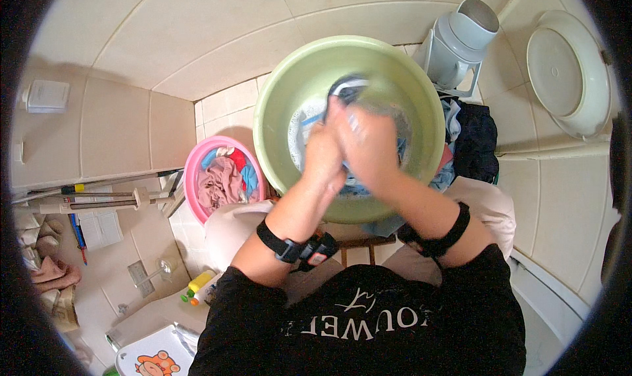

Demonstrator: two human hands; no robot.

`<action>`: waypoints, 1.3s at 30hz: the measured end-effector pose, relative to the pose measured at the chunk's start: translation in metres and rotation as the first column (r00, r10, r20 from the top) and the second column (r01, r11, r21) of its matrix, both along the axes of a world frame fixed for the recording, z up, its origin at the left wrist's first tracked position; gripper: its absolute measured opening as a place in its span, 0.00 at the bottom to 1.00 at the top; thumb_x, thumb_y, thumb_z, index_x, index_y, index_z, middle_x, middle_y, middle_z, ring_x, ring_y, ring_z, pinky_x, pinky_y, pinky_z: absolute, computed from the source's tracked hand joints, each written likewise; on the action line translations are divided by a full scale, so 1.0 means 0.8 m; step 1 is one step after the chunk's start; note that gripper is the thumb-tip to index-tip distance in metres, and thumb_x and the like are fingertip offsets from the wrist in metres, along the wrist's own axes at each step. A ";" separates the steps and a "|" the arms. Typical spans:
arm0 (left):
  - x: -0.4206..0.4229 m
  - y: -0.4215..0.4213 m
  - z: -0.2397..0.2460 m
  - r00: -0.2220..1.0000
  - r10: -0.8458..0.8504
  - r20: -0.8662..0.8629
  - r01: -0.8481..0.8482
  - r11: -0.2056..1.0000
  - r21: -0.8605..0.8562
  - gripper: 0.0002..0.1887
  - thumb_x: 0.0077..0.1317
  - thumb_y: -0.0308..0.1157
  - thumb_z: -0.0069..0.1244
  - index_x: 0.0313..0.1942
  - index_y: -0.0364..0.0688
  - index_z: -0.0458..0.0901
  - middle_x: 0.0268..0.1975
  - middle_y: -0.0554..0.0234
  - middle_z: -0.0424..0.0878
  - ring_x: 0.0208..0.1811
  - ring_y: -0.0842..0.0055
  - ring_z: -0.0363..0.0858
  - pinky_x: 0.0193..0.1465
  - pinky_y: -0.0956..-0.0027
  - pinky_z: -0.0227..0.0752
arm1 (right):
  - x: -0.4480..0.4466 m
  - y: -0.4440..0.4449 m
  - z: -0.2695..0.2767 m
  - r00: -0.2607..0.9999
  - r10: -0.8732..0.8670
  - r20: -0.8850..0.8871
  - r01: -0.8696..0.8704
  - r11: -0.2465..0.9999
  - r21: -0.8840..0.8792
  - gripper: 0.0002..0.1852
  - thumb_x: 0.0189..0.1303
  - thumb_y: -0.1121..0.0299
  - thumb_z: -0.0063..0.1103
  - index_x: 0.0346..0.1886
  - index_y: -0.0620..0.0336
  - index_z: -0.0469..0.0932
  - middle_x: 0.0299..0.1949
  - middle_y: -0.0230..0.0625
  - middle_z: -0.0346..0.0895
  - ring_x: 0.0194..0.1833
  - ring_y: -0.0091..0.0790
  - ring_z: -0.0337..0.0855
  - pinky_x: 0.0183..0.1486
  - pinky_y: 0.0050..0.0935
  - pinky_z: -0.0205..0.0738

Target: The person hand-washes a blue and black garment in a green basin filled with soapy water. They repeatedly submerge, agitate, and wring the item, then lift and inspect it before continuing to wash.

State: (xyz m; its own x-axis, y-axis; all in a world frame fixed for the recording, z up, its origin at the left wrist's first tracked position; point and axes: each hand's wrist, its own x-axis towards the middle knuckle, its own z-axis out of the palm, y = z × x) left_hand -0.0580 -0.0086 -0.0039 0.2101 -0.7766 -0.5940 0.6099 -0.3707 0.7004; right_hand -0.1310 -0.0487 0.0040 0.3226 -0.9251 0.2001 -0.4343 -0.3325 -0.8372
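Over a large light-green plastic basin (276,109), my two hands are pressed together. My left hand (323,149) and my right hand (370,134) grip a dark piece of cloth with a white stripe (348,86). The cloth bunches up beyond my fingers and is blurred by motion, as is my right hand. Below them, soapy water with white foam (296,136) fills the bottom of the basin. Blue and white fabric (358,186) lies in that water, partly hidden by my hands and forearms.
A pink basin (190,178) of mixed clothes (219,181) stands at left. Dark clothing (476,141) is heaped at right, below a grey-white pitcher-like container (456,50). A pale oval basin (555,72) leans against the tiled wall. Bottles (200,282) and poles (98,201) are at lower left.
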 end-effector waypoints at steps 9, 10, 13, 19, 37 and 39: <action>0.013 0.002 -0.005 0.994 0.086 0.067 -0.086 0.996 -0.013 0.19 0.68 0.45 0.40 0.43 0.34 0.71 0.36 0.56 0.78 0.38 0.72 0.77 0.41 0.65 0.72 | 0.000 0.020 0.006 0.987 0.150 -0.050 -0.153 0.985 -0.074 0.19 0.61 0.60 0.46 0.16 0.58 0.72 0.14 0.48 0.69 0.17 0.48 0.73 0.22 0.42 0.67; 0.013 0.004 -0.004 0.989 0.096 0.109 -0.104 0.992 0.073 0.20 0.68 0.45 0.40 0.43 0.34 0.71 0.35 0.57 0.78 0.37 0.72 0.77 0.41 0.65 0.72 | -0.001 0.014 -0.003 0.994 0.097 -0.056 -0.101 0.992 -0.076 0.17 0.60 0.61 0.50 0.16 0.57 0.72 0.13 0.47 0.69 0.17 0.48 0.73 0.22 0.42 0.66; 0.010 0.001 -0.004 0.988 -0.149 0.048 0.146 0.988 0.049 0.27 0.66 0.49 0.41 0.46 0.27 0.69 0.42 0.53 0.75 0.41 0.74 0.72 0.46 0.69 0.66 | -0.007 -0.006 -0.011 0.988 -0.126 -0.085 0.132 0.989 0.068 0.17 0.57 0.63 0.54 0.15 0.59 0.70 0.13 0.48 0.69 0.16 0.50 0.72 0.21 0.42 0.66; 0.022 -0.001 0.006 0.996 -0.085 0.042 0.082 0.994 0.069 0.32 0.65 0.55 0.40 0.49 0.30 0.70 0.42 0.54 0.77 0.43 0.75 0.74 0.46 0.69 0.68 | -0.009 -0.013 -0.021 0.997 -0.041 -0.066 0.046 0.997 0.062 0.26 0.63 0.51 0.42 0.17 0.63 0.73 0.16 0.55 0.69 0.21 0.55 0.73 0.25 0.46 0.64; 0.099 0.007 0.033 0.994 -0.013 0.106 0.046 0.946 -0.321 0.14 0.63 0.29 0.43 0.48 0.35 0.73 0.44 0.61 0.78 0.45 0.75 0.76 0.50 0.72 0.69 | -0.077 -0.064 -0.013 0.660 0.750 0.029 -0.690 0.591 0.418 0.16 0.56 0.55 0.59 0.31 0.60 0.77 0.26 0.27 0.75 0.30 0.21 0.70 0.35 0.24 0.66; 0.113 0.006 0.037 0.999 0.032 0.028 -0.021 0.946 -0.323 0.14 0.64 0.29 0.40 0.48 0.33 0.72 0.45 0.55 0.78 0.44 0.69 0.79 0.49 0.66 0.73 | -0.078 -0.063 -0.023 0.682 0.703 0.204 -0.702 0.550 0.453 0.13 0.56 0.57 0.59 0.31 0.59 0.75 0.36 0.32 0.76 0.42 0.27 0.72 0.47 0.27 0.65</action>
State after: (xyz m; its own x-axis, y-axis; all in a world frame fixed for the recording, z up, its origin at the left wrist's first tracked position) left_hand 0.0321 -0.0041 0.0257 0.2488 -0.9194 -0.3047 0.5911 -0.1051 0.7997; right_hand -0.1932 -0.0993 -0.0142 0.9106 -0.3723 -0.1793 -0.2351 -0.1098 -0.9658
